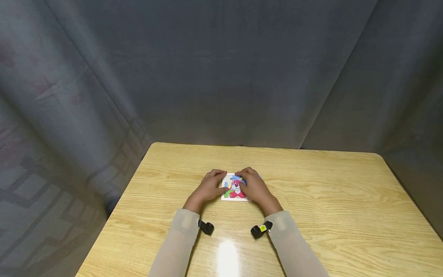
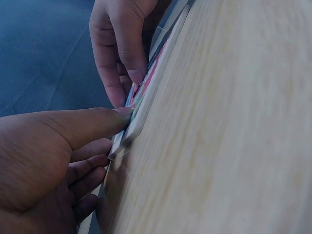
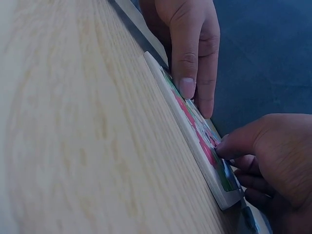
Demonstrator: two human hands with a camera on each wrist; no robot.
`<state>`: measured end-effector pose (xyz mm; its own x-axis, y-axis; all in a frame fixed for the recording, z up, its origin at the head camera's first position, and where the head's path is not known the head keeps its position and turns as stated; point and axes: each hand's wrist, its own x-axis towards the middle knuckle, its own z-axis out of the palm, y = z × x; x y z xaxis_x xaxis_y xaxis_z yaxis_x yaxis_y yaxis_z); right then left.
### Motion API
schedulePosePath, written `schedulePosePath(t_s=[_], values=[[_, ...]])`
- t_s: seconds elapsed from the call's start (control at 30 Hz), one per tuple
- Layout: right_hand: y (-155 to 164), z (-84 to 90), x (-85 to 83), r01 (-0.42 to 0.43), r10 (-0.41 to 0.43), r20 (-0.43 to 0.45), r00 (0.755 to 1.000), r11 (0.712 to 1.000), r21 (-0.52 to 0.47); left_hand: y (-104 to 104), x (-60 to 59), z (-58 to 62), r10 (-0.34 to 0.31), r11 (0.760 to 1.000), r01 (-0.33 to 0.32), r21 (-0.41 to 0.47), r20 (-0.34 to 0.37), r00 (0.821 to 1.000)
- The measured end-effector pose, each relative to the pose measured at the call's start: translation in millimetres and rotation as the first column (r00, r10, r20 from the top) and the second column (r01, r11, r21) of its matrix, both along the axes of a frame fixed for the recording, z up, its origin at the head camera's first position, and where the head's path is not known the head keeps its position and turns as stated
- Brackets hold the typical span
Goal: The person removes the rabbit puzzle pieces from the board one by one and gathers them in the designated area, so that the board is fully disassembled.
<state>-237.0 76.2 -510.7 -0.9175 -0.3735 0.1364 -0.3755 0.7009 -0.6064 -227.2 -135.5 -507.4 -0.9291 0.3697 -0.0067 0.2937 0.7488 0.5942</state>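
A small square picture puzzle board [image 1: 235, 189] with a white frame and a red and green cartoon image lies flat on the wooden table [image 1: 311, 200]. My left hand [image 1: 209, 187] rests at its left side, thumb [image 2: 100, 123] stretched onto the board's edge [image 2: 142, 113], the other fingers loosely curled beside it. My right hand [image 1: 254, 187] covers the right side, fingertips down on the pieces near the top. In the right wrist view the right thumb [image 3: 229, 142] presses on the picture face [image 3: 197, 127]. A blue piece [image 1: 258, 177] peeks out beside the right hand.
The light wood table is ringed by a grey curtain [image 1: 221, 77] on all sides. Its far edge [image 1: 263, 147] and rounded corners are in view. A lamp glare [image 1: 226, 254] shines near the front edge. Both wrists carry small black cameras [image 1: 206, 227].
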Motion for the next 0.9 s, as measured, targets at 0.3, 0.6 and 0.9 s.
schedulePosePath(t_s=[0.3, 0.6, 0.9], values=[[0.2, -0.1, -0.6, -0.002, 0.002, 0.005, 1.0, 1.0, 0.013, -0.6, 1.6, 2.9, -0.008, 1.0, 0.008, 0.001, 0.007, 1.0], [0.6, 0.7, 0.0, 0.0, 0.0, -0.001, 1.0, 1.0, 0.008, -1.8, 0.8, -0.3, -0.012, 1.0, 0.011, 0.008, 0.009, 1.0], [4.5, 3.1, 1.2, 0.023, -0.023, 0.009, 1.0, 0.999, -0.025, -0.7, 0.7, 1.7, -0.006, 1.0, 0.006, 0.009, 0.014, 1.0]])
